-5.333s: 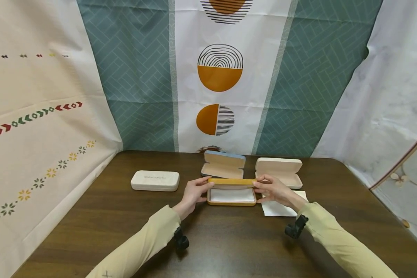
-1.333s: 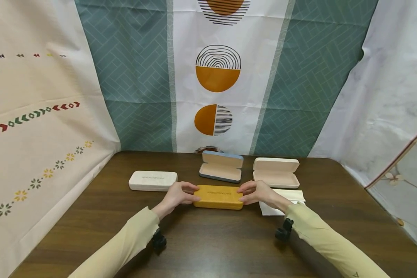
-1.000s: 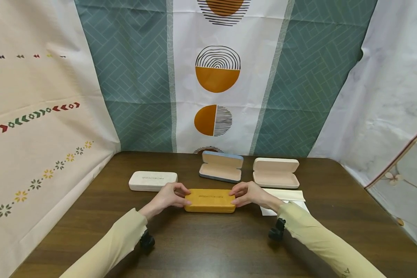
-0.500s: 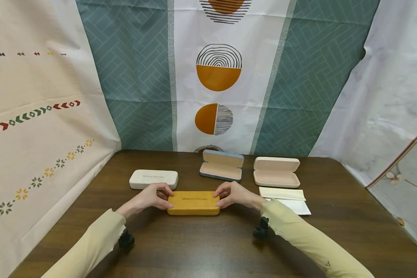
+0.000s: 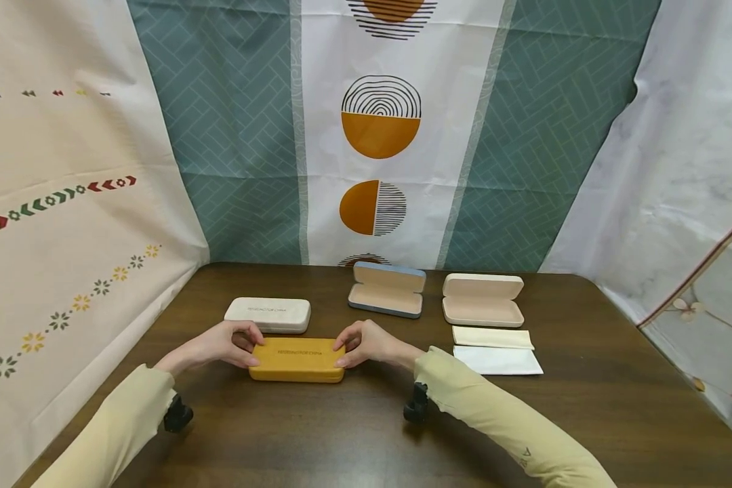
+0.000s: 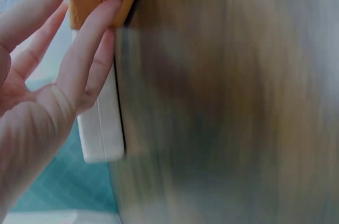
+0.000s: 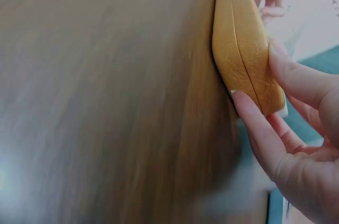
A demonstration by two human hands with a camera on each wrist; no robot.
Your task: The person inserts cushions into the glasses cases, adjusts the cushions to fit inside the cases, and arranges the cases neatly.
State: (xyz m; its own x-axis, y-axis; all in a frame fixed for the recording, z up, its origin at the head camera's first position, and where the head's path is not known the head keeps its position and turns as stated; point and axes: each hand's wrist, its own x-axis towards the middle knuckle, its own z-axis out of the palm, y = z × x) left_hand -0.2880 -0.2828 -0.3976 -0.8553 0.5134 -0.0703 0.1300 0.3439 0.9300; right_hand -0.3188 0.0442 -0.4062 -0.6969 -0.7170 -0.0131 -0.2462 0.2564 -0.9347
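A mustard-yellow glasses case (image 5: 297,362) lies with its lid closed on the dark wooden table (image 5: 317,440), near the middle left. My left hand (image 5: 224,342) grips its left end, fingertips at the top and front edges. At the right end, my right hand (image 5: 371,344) pinches it between thumb and fingers. The right wrist view shows the case's seam joined along its front, with the right hand (image 7: 310,166) at the near corner. Close behind the yellow case is a white glasses case (image 5: 267,314), also closed. What the yellow case contains is hidden.
Toward the back, a blue glasses case (image 5: 387,298) and a cream-white glasses case (image 5: 483,305) stand with lids raised. In front of the latter lie a folded cream cloth (image 5: 493,337) and a white cloth (image 5: 499,361). Hanging fabric (image 5: 238,135) borders the table.
The yellow case, earlier with lid raised over a white cloth inside, is now closed. Both hands have slid it left, in front of the white case. The cloths at right are uncovered.
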